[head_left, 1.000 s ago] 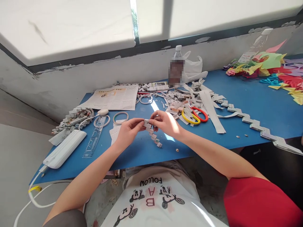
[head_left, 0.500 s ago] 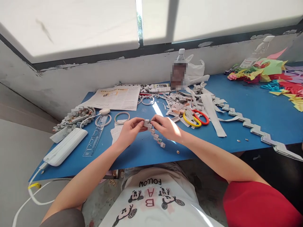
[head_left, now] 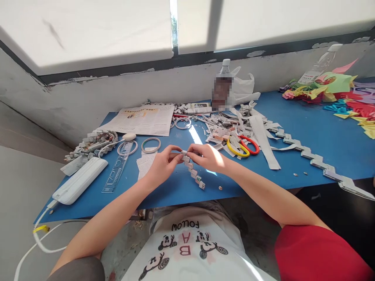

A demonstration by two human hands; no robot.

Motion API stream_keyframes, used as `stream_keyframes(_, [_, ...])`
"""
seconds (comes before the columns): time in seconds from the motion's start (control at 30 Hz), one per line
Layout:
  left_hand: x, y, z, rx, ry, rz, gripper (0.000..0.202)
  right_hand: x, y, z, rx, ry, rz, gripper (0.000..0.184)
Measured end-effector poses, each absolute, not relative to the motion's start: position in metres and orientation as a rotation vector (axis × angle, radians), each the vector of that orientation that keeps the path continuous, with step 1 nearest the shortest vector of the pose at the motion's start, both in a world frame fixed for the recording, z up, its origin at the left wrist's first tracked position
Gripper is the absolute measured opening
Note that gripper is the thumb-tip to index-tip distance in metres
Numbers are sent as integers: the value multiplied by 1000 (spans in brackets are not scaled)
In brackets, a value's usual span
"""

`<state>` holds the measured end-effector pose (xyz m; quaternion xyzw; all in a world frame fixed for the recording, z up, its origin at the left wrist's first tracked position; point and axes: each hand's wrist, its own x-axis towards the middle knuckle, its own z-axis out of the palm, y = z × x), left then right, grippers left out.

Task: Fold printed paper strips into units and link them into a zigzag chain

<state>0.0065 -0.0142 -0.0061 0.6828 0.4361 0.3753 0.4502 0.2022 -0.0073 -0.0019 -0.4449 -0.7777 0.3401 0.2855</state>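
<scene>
A: hands status?

B: Both front-centre over the blue table [head_left: 322, 128]. left hand [head_left: 160, 166] + right hand [head_left: 208, 157] are brought together, fingertips nearly meeting. Each is pinched on the top end of the short zigzag chain [head_left: 195, 176].

A: chain pos?

B: Top link sits betw. the two pinches. The rest runs down toward the person, last link near the front table edge. Lying on the top or hanging just above it: can't tell.

A: how far along?

B: My read: early. Only a handful of links so far, folded from newsprint. Cf. the long zigzag chain [head_left: 318, 162] on the right, which runs past the table corner w/ many more links. Plenty of stock left: strip heap [head_left: 225, 127] behind the hands, a wide strip [head_left: 262, 138] beside it, cut slips [head_left: 144, 163] by the left hand.

A: other stuff around?

B: scissors [head_left: 242, 145] just beyond the right hand, near but not touching.
Left side: rings [head_left: 150, 144], clear ruler [head_left: 117, 173], white power bank [head_left: 79, 180] w/ cable off the edge, pile of folded pieces [head_left: 93, 142].
Back: newspaper [head_left: 143, 119], bottle [head_left: 223, 84], white bag [head_left: 244, 86].
Far right: coloured paper pile [head_left: 336, 89], well apart.

A: obstructions?

B: Nothing betw. the hands and the chain. Closest items are the slips, the scissors, the strip heap, and a small round bit [head_left: 220, 188] near the chain's low end. None touches the chain, afaict.
</scene>
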Motion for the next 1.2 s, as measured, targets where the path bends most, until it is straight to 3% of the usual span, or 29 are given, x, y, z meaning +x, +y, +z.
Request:
stream_keyframes(0.53, [7, -15, -2, 1673, 1024, 1013, 27, 202, -2, -5, -1060, -1867, 1186, 16])
stream_keyframes(0.73, [4, -15, 1, 1712, 1033, 1008, 30, 199, -2, -10, -921, -1663, 1315, 23])
stream_keyframes(0.97, [6, -16, 0, 1670, 1046, 1072, 29, 195, -7, -9, -906, -1594, 1203, 22])
stream_keyframes(1.2, [5, -18, 4, 1669, 1052, 1072, 33, 192, -3, -14, -803, -1475, 1410, 28])
